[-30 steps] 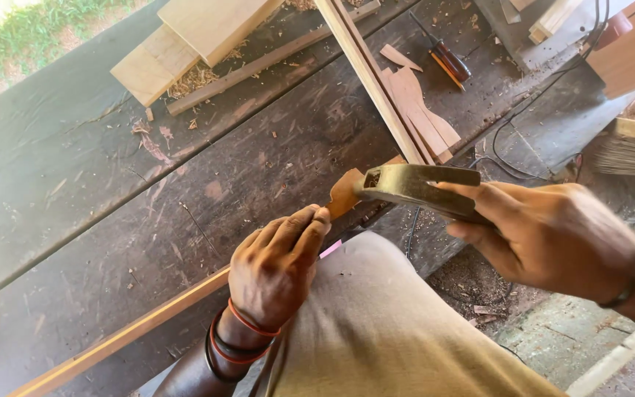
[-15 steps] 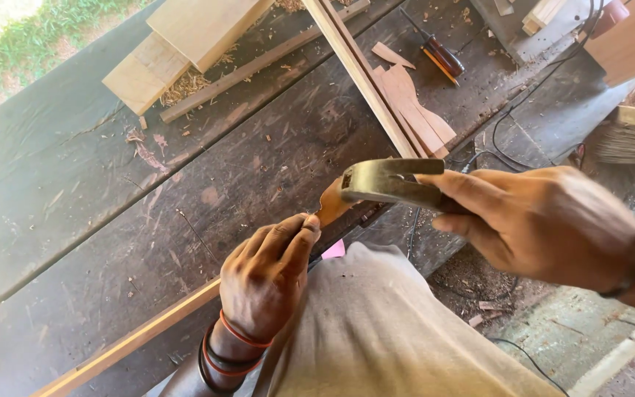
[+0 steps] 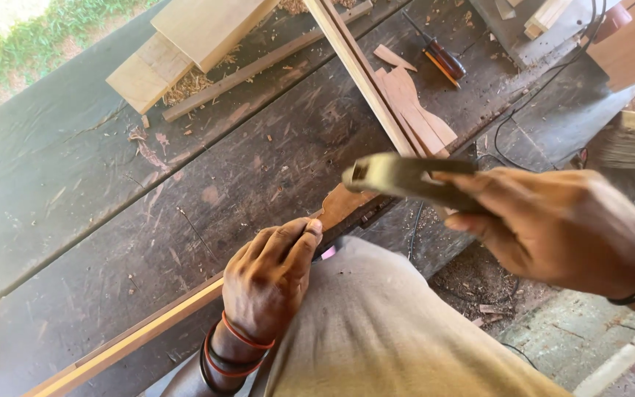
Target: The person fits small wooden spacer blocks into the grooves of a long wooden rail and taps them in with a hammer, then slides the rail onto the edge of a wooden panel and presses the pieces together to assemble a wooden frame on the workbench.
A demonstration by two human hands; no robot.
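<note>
Since a second ago your right hand (image 3: 560,228) has lifted the metal tool (image 3: 406,176) higher and further right of the wood it hovered over, and the tool now reads blurred; your left hand (image 3: 270,276) has stayed planted at the near edge of the surface (image 3: 112,213); closest to you, your knee in grey cloth (image 3: 376,331) fills the bottom of the view, with red bands on the left wrist just beside it; the left hand is curled narrow, fingers pressing down on a long pale wooden strip (image 3: 134,338) that runs along the near edge of the surface; the strip's darker, curved end (image 3: 343,206) shows just past your fingertips, below the raised tool and apart from it; the right hand is wrapped tight around the tool's body, a dark band on that wrist; further off, thin wood offcuts (image 3: 413,110) lie beside a long pale batten (image 3: 354,66) crossing the dark, scratched planks; a screwdriver with a dark handle (image 3: 442,59) rests beyond them; at the far left, stacked pale boards (image 3: 185,44) sit among shavings, with grass (image 3: 38,44) past the edge; a brush (image 3: 633,143) lies at the far right.
</note>
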